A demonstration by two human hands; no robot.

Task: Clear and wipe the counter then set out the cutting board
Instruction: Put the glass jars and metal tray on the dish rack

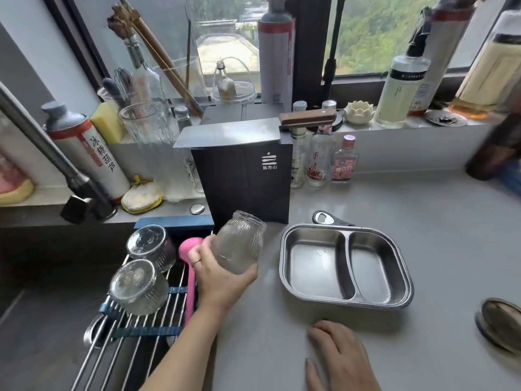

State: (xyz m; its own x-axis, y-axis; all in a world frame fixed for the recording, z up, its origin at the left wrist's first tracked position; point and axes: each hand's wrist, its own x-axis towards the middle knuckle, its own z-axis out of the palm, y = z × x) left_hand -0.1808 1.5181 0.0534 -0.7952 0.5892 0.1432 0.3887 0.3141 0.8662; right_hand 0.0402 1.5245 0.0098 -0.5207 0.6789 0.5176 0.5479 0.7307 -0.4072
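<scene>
My left hand (222,275) grips a ribbed clear glass jar (239,241), tilted, above the counter's left edge beside the sink rack. Two similar glass jars (150,246) (138,286) lie upside down on the wire drying rack (135,334) over the sink. My right hand (341,359) rests flat on the grey counter (423,210) near the front edge, holding nothing. A two-compartment steel tray (345,265) sits on the counter just right of the held jar. No cutting board is in view.
A dark box (245,182) stands behind the jar. A bottle opener (328,218) lies behind the tray. A pink utensil (190,277) lies on the rack. A metal lid (501,323) is at the right edge. Bottles (342,162) and clutter line the windowsill; the faucet (56,162) is at the left.
</scene>
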